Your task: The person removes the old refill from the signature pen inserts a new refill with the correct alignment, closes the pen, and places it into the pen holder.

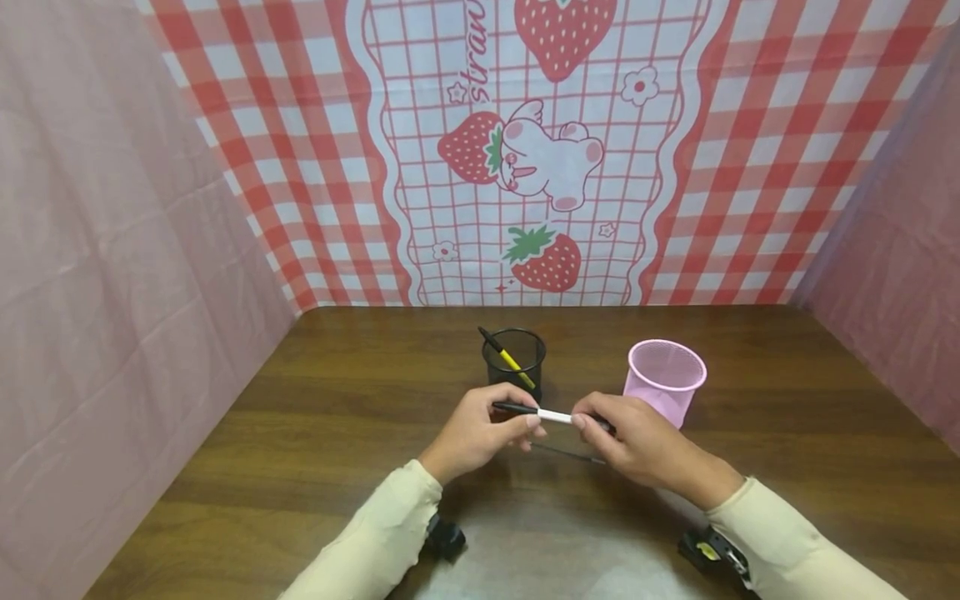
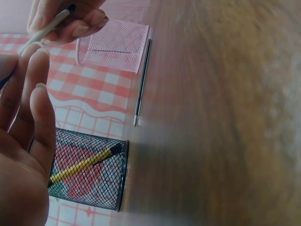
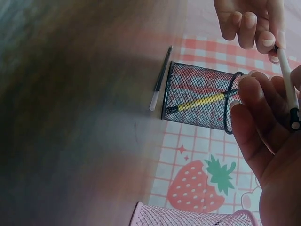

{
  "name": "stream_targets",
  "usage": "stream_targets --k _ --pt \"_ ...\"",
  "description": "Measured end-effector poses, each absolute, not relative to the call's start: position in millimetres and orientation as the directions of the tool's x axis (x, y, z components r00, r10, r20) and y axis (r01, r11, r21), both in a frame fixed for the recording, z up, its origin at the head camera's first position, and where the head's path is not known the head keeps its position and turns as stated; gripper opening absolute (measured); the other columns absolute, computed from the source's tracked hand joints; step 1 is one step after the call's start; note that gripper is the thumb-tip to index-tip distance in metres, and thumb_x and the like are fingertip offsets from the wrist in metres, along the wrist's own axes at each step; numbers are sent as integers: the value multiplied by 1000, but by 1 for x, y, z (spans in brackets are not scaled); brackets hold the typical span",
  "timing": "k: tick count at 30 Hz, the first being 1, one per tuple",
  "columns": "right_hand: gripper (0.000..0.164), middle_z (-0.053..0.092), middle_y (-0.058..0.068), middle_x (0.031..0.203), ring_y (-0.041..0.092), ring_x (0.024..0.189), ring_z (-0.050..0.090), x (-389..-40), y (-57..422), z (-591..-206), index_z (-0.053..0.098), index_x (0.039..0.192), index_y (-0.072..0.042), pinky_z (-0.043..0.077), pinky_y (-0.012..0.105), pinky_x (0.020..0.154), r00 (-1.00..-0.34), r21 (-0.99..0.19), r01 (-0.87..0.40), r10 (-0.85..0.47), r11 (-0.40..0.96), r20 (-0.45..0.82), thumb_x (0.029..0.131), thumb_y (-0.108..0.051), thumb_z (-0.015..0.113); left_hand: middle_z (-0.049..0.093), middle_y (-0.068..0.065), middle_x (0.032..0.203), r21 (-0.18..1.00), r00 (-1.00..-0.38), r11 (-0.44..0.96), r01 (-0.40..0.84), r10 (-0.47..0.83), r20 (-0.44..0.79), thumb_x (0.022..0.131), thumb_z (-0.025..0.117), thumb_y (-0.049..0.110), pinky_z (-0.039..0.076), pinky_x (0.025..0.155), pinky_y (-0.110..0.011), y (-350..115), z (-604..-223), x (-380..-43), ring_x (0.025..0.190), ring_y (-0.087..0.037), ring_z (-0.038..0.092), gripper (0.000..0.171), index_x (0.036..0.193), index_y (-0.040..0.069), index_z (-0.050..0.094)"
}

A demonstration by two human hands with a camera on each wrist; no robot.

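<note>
Both hands hold one pen (image 1: 555,416) level above the table, a white barrel with black ends. My left hand (image 1: 472,429) pinches its black left end between thumb and fingers. At the other end, my right hand (image 1: 637,437) grips the barrel, partly covering the black tip. A thin dark pen refill (image 2: 143,80) lies on the table below the hands, apart from them; its clear end (image 3: 154,100) shows in the right wrist view. Just beyond the left hand stands a black mesh cup (image 1: 497,367) with a yellow and black pen (image 1: 510,359) leaning inside it.
A pink mesh cup (image 1: 666,383) stands upright behind the right hand. The brown wooden table (image 1: 315,417) ends at a strawberry-print checked cloth (image 1: 540,183) at the back. Pink drapes (image 1: 112,250) hang at both sides. Black devices (image 1: 446,537) are strapped under the wrists.
</note>
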State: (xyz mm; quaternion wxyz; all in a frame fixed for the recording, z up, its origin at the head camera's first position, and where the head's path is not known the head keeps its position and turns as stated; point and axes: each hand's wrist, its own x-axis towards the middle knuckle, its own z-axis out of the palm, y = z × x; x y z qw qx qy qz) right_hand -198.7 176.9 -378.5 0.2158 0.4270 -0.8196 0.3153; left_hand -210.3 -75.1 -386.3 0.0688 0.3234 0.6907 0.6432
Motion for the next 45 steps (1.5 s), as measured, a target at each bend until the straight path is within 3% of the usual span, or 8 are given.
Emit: stream_targets --k 6,11,15,25,37,43,45 --pt "21 53 -18 75 -3 63 50 -199 180 -377 62 91 -20 43 15 56 -540 -344 -839 -564 422 625 92 1 66 74 -12 86 929 -777 -38 367 537 329 96 67 6 59 68 -45 -73 -387 -210 66 -18 67 13 107 -2 65" --pt "18 59 -17 80 -1 65 53 -198 182 -373 65 101 -17 47 21 56 -560 -384 -828 -569 409 602 91 -5 71 74 -12 86 928 -777 -42 370 534 334 96 67 7 59 67 -37 -72 -386 -209 66 -18 67 13 107 -1 65" --pt "25 62 -16 82 -1 66 55 -198 180 -372 64 105 -16 47 17 57 -538 -371 -843 -581 389 611 86 -8 77 74 -13 85 929 -778 -49 366 532 335 96 67 7 59 67 -41 -72 -386 -210 66 -19 68 14 106 -2 65" --pt "28 57 -15 77 -2 63 51 -200 177 -375 62 96 -15 42 12 56 -478 -294 -873 -558 390 678 79 -2 79 74 -14 86 934 -785 -55 353 525 328 97 67 7 57 69 -55 -73 -387 -211 67 -21 68 13 106 -2 65" --pt "23 59 -16 80 -1 66 52 -201 178 -377 66 96 -18 43 13 59 -497 -304 -862 -558 406 665 83 -1 76 74 -14 86 934 -780 -61 353 532 330 98 65 6 56 70 -58 -73 -386 -211 66 -20 68 13 107 -2 65" --pt "1 61 -15 84 0 70 54 -201 179 -379 68 96 -15 44 14 62 -496 -309 -864 -567 396 658 96 -16 69 74 -12 86 936 -786 -43 349 531 317 98 65 7 56 70 -57 -74 -387 -210 66 -19 67 13 108 -1 65" --pt "5 63 -13 84 0 71 54 -201 179 -379 68 96 -14 45 16 63 -497 -313 -864 -569 395 655 98 -18 67 74 -11 86 935 -785 -43 352 531 320 98 65 7 57 70 -54 -74 -387 -210 66 -19 67 13 108 -1 65"
